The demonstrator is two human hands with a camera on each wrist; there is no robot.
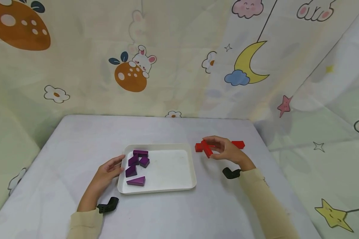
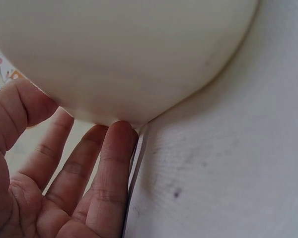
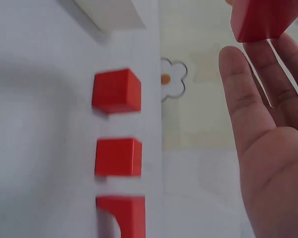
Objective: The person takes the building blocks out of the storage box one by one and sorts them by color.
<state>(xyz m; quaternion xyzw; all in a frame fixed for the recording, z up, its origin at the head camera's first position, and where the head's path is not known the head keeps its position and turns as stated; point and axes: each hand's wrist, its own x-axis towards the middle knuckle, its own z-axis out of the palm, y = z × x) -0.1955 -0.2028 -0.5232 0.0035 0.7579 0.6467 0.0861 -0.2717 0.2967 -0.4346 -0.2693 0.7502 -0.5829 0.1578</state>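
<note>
My left hand [image 1: 105, 173] is at the left end of a white tray [image 1: 167, 169]. In the left wrist view its fairly straight fingers touch the outside of the tray wall [image 2: 124, 54]. Inside the tray's left part lie several purple blocks [image 1: 136, 181], some wedge-shaped. Right of the tray, my right hand [image 1: 227, 152] pinches a long red block [image 1: 207, 149] between thumb and fingers, raised over the table. The right wrist view shows this red block [image 3: 268, 20] at the fingertips.
Behind the right hand, red blocks stand on the table: two plain ones [image 3: 116, 91] and one with a curved cutout [image 3: 133, 210]. The hand partly hides them in the head view. A patterned cloth [image 1: 179, 66] hangs past the table's far edge. Black wrist devices [image 1: 109, 205] are on both arms.
</note>
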